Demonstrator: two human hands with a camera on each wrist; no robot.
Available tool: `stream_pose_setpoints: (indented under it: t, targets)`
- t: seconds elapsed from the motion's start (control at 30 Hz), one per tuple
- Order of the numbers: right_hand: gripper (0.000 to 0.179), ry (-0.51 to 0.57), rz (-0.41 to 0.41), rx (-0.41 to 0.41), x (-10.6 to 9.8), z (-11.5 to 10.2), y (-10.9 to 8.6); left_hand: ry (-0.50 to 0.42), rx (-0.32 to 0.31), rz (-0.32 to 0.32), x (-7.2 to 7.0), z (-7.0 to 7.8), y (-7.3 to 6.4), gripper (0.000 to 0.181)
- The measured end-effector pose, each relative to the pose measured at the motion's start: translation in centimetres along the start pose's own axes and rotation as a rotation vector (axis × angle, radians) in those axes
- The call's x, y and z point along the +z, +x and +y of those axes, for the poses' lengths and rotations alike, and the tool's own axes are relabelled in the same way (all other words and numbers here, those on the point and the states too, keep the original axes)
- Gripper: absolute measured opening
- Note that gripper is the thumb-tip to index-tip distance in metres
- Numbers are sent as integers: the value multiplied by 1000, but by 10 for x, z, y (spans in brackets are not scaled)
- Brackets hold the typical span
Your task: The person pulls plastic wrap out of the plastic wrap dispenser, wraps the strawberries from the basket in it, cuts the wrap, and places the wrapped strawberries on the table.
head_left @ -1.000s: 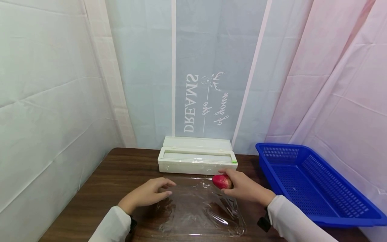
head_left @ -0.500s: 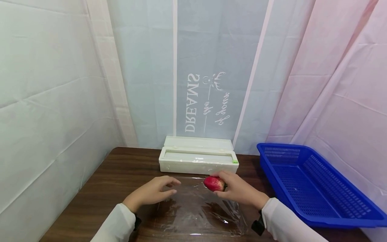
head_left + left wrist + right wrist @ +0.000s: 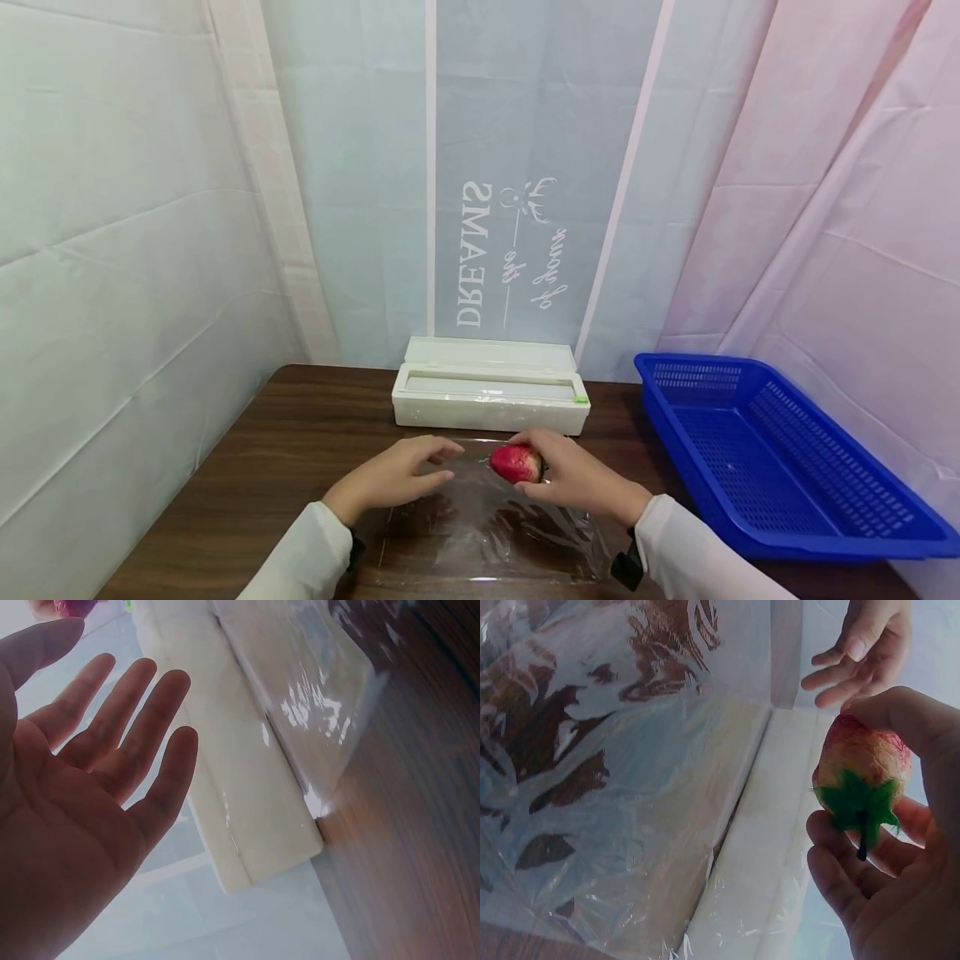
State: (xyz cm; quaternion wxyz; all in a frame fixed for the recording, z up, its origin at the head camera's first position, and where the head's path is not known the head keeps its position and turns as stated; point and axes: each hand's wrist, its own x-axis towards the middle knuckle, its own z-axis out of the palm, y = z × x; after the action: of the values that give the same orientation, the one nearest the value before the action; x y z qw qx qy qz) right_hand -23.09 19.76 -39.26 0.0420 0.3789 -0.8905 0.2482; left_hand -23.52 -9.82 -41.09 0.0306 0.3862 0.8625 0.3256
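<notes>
Nearest, clear plastic wrap (image 3: pixel 487 546) lies on the wooden table (image 3: pixel 247 508); over it the right hand (image 3: pixel 577 477) pinches a red strawberry (image 3: pixel 514 463), and the left hand (image 3: pixel 396 475), at nine o'clock from the fruit, is spread. Past them, a blue perforated basket (image 3: pixel 780 462) sits at three o'clock and a white wrap dispenser (image 3: pixel 480 415) at twelve, lid (image 3: pixel 491 353) raised.

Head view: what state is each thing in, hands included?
strawberry: gripped, tip toward the left hand
right hand: holding the strawberry
left hand: fingers relaxed, holding nothing
plastic wrap: spread on the table, wrinkled
wrap dispenser: lid open
blue plastic basket: upright, uncovered
</notes>
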Motion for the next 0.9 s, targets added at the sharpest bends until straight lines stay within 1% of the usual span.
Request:
stream_pose_setpoints:
  t: [0.1, 0.2, 0.37, 0.5, 0.63, 0.73, 0.9]
  targets:
    - [51, 21, -6, 11, 1, -1, 1, -13, 7, 2, 2, 2, 4, 39]
    - [51, 67, -27, 29, 3, -4, 1, -36, 4, -5, 5, 4, 7, 40]
    - [49, 101, -26, 29, 8, -7, 1, -67, -3, -19, 12, 5, 12, 42]
    - [51, 107, -14, 20, 12, -7, 1, -85, 11, -6, 16, 5, 16, 48]
    - [53, 89, 3, 6, 14, -8, 2, -105, 20, 15, 18, 8, 18, 50]
    - [55, 85, 10, 8, 15, -10, 2, -118, 15, 12, 20, 10, 19, 47]
    - [56, 99, -10, 29, 15, -11, 1, -119, 0, 0, 21, 13, 19, 44]
